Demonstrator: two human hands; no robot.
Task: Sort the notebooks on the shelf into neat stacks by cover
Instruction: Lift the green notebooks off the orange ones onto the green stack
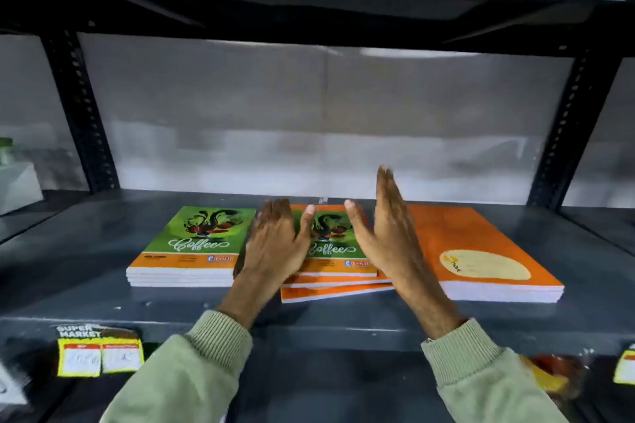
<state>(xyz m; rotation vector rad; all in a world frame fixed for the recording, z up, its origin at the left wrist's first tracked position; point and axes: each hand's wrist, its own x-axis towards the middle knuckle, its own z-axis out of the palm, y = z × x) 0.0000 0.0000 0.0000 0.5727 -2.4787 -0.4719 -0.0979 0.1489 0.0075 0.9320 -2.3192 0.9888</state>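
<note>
The middle stack (pixel 331 280) of notebooks is probably light but floppy. The glossy soft covers likely slide on each other, and the lower orange ones already stick out askew toward the shelf's (pixel 86 268) front edge. It is best squared by pressing flat palms on its two side edges, and lifted from under the bottom book.

The top cover is green with "Coffee" lettering above an orange band. The stack lies mid-shelf between the left stack (pixel 192 244) and the right stack (pixel 481 251).

The left hand (pixel 275 244) lies at its left side, fingers straight and together. The right hand (pixel 388 237) stands on edge at its right side, fingers pressed together, thumb spread.
</note>
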